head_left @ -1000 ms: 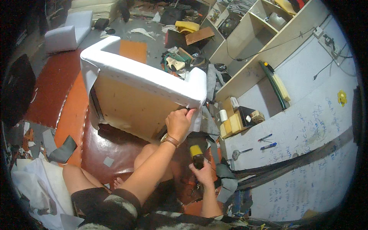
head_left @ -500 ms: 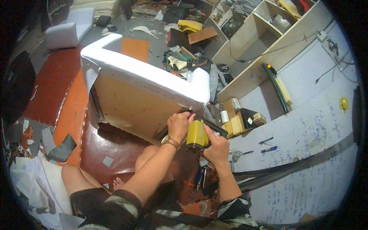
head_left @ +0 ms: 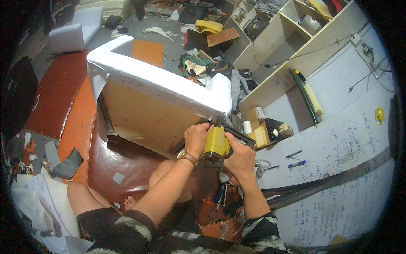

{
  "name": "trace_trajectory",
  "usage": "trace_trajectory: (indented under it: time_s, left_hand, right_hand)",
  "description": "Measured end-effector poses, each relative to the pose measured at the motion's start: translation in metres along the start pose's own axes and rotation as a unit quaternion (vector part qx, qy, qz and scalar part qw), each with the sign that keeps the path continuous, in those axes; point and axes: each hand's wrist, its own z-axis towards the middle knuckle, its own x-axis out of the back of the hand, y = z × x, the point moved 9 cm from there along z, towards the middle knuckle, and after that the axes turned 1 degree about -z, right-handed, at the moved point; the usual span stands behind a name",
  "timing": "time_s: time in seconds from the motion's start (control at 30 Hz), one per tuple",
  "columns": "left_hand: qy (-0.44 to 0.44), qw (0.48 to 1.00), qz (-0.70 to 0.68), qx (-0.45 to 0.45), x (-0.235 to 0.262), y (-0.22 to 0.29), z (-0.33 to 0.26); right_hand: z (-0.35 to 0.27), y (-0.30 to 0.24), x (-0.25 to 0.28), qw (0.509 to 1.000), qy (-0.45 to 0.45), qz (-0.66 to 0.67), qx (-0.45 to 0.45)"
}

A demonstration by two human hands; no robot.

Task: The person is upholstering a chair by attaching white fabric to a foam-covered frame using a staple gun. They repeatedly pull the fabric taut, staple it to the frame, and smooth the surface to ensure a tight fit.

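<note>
Yellow staple gun (head_left: 216,143) held between 2 hands at the lower corner of the white upholstered seat frame (head_left: 152,80). Right hand (head_left: 240,155) fingers wrapped around its body; left hand (head_left: 196,139) fingers curled, pressing white fabric against the plywood panel (head_left: 144,116).

— View, item one: where does it sit?
— Head-worn, wide fisheye, upright; looks steeply down over the person's lap to the floor.
— Range?
— Close: left hand (head_left: 196,139) and right hand (head_left: 238,155) at centre, forearms entering from the lower edge.
— Field?
— White upholstered seat frame (head_left: 156,80) ahead, wooden shelves (head_left: 279,40) upper right; edges bend at the rim. One view only — no overlap.
</note>
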Motion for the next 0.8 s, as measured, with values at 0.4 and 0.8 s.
trace_trajectory:
  time_s: [0.4, 0.8]
  left_hand:
    - [-0.064, 0.996, -0.032, 0.055, 0.012, 0.013, -0.001]
    - [0.047, 0.973, 0.141, -0.177, 0.11, 0.071, 0.006]
  right_hand:
    - [-0.097, 0.041, -0.054, 0.965, -0.028, 0.192, -0.176]
    - [-0.301, 0.057, -0.326, 0.877, -0.298, 0.253, -0.28]
